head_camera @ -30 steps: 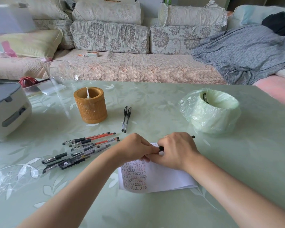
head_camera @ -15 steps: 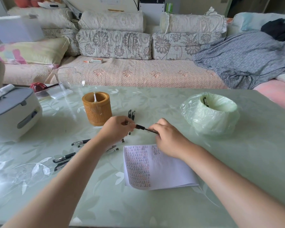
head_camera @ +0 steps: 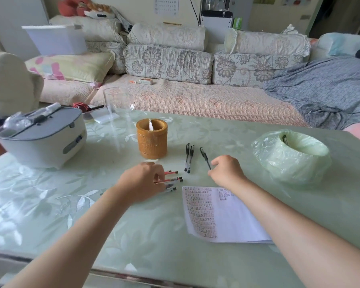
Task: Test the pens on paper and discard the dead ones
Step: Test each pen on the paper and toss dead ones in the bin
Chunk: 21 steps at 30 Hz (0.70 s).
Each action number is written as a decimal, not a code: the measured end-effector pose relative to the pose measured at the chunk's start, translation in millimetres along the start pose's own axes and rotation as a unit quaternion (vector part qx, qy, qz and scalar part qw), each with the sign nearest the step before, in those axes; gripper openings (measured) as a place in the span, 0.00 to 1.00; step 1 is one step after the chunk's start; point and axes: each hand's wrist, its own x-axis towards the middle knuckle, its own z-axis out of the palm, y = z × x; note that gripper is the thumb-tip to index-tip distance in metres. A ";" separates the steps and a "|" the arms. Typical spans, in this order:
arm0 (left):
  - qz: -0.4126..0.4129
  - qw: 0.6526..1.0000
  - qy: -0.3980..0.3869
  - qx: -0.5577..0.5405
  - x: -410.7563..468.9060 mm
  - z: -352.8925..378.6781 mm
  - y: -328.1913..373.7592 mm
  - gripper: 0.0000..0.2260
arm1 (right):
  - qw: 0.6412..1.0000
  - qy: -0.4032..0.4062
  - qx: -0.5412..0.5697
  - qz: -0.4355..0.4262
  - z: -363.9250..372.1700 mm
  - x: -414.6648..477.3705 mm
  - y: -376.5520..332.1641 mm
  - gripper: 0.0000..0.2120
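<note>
My left hand (head_camera: 141, 181) lies over a pile of pens (head_camera: 170, 179) on the table, fingers curled down and pinching a red pen (head_camera: 173, 180). My right hand (head_camera: 227, 171) hovers loosely curled just past the near end of a black pen (head_camera: 204, 157) that lies flat on the table. Left of it lie two more black pens (head_camera: 188, 157). The paper (head_camera: 237, 217), covered with test scribbles, lies below my right hand. A bin lined with a green bag (head_camera: 289, 161) stands at the right and has a pen (head_camera: 285, 140) in it.
A brown bamboo pen holder (head_camera: 152, 140) stands behind the pile. At the left is a white and grey appliance (head_camera: 42, 140). A clear glass (head_camera: 117, 104) stands near the table's far edge. A sofa with cushions runs behind the table.
The black pen that both hands held now lies beside the two black pens. My left hand has dropped onto the pen pile. The camera has tilted up.
</note>
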 end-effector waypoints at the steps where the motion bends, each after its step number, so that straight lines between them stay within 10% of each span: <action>1: 0.014 1.000 -0.008 0.005 -4.6 0.5 -5.5 0.07 | 1.000 0.002 0.004 0.008 3.4 2.2 -3.1 0.15; 6: 0.046 0.998 -0.010 0.049 -19.5 2.1 -21.2 0.11 | 1.000 -0.002 0.006 0.023 19.6 16.0 -21.1 0.05; 14: 0.057 0.997 -0.028 0.032 -23.2 -1.3 -22.7 0.08 | 0.998 -0.042 -0.033 -0.037 32.2 23.9 -36.6 0.20; 21: 0.047 0.998 -0.038 0.029 -23.3 -0.4 -22.3 0.10 | 0.957 -0.119 -0.041 -0.260 21.9 -20.4 -72.0 0.05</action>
